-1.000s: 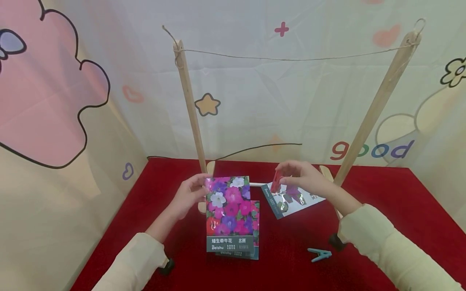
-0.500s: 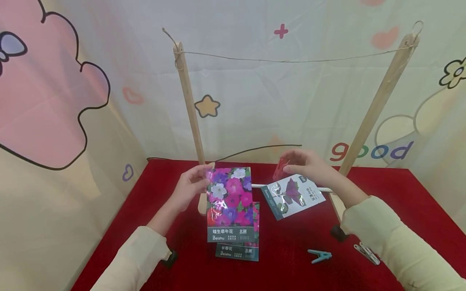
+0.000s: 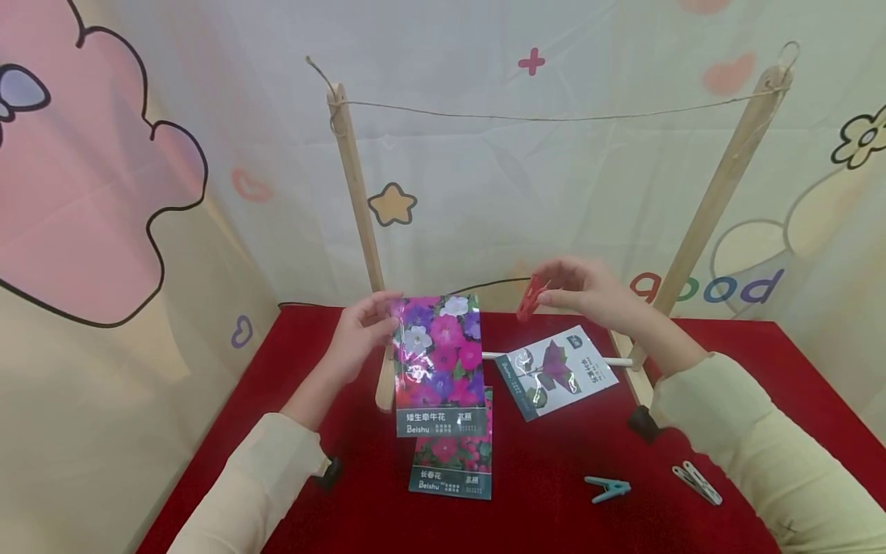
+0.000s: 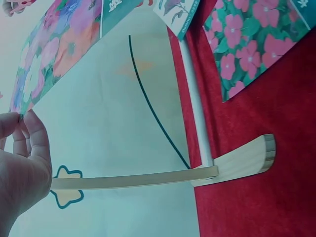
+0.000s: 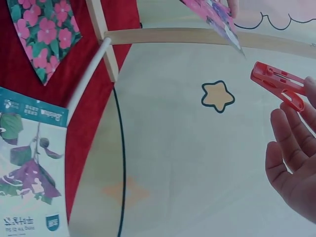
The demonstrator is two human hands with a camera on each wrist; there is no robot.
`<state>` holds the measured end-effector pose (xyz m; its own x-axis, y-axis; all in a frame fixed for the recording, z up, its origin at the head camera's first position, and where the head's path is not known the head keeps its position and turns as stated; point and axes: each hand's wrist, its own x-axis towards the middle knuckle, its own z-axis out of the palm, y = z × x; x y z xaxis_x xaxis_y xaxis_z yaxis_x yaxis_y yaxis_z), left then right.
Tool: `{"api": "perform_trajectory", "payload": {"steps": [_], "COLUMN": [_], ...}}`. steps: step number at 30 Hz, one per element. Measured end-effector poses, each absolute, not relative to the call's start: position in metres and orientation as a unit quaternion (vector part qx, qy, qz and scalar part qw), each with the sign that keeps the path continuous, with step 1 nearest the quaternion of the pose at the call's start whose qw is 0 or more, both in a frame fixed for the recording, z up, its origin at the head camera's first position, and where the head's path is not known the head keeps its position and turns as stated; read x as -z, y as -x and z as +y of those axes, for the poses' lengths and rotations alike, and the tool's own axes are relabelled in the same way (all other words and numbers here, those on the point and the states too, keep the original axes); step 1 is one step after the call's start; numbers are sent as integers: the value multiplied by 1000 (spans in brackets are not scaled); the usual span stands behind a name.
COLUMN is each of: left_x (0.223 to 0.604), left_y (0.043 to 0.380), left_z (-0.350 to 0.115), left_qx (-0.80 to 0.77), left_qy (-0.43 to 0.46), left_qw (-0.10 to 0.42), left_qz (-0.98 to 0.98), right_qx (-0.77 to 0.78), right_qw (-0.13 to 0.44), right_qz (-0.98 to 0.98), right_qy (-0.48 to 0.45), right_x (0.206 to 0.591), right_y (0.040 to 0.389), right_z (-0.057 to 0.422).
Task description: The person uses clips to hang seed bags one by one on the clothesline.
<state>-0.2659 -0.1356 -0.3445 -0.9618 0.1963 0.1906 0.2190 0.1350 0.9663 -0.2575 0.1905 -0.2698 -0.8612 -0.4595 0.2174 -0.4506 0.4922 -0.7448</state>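
Observation:
My left hand (image 3: 360, 335) pinches a seed packet (image 3: 441, 362) printed with pink, purple and white flowers by its upper left edge, holding it upright above the table. In the left wrist view, thumb and fingers meet at the packet's corner (image 4: 54, 54). A red clothespin (image 3: 531, 298) is pinched between the thumb and fingers of my right hand (image 3: 588, 292), apart from the packet. The right wrist view shows the clothespin (image 5: 276, 81) from the side. A second packet with pink flowers (image 3: 453, 458) lies partly hidden behind the held one.
A white packet with a purple flower (image 3: 554, 369) lies below my right hand. A blue clothespin (image 3: 607, 488) and a pale clothespin (image 3: 697, 483) rest on the red cloth (image 3: 554, 508). Twine (image 3: 471, 116) spans two wooden posts, left (image 3: 356, 185) and right (image 3: 720, 185), joined low by a white rod (image 3: 616, 362).
My left hand has raised the flower packet, uncovering more of the packet behind it. My right hand has lifted the red clothespin up off the white packet's area.

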Motion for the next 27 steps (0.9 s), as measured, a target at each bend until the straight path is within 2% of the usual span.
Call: {"api": "perform_trajectory", "payload": {"steps": [19, 27], "left_x": [313, 300], "left_y": [275, 277], "left_z": [-130, -129], "left_qx": [632, 635], "left_qy": [149, 142], "left_qw": [25, 38], "left_qz": [-760, -758], "right_qx": [435, 428], "right_qw": [-39, -76], "right_qz": [851, 848], "right_qy": [292, 304], "right_x": [234, 223], "right_y": [262, 264], "right_z": [184, 180]}}
